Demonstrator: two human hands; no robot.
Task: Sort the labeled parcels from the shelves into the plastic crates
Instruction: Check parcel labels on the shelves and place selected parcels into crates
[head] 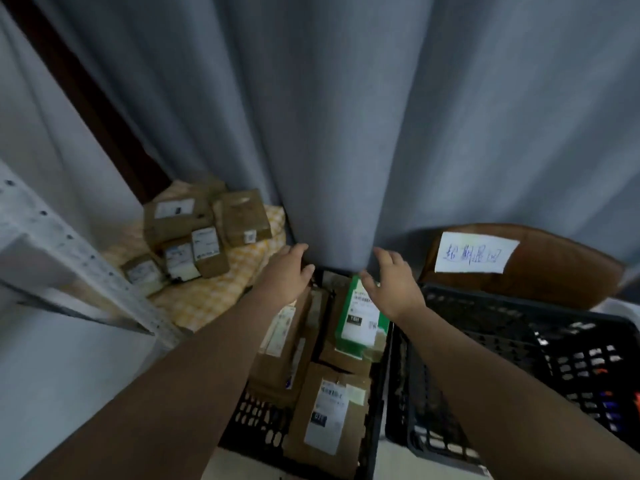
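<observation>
Room: grey curtain (346, 133) across the back; pale metal shelf frame (69, 251) at left. Yellow checked cloth (221, 292) spread low beside the frame.

Counts: black crates, 2. Cardboard parcels on the cloth (194, 237), at least 5, white labels up, heaped touching.

Containers: middle crate (256, 424) holds at least 4 parcels: 1 green box (360, 317) and 3 brown boxes (329, 410), lying flat and overlapping. Right crate (485, 323) sits just beside it; contents not discernible. Behind it, a white handwritten sign (474, 252) on a brown backing (561, 271).

Left grip (287, 268) and right grip (388, 282): both released, fingers loose, over the middle crate's far end, grasping nothing.
</observation>
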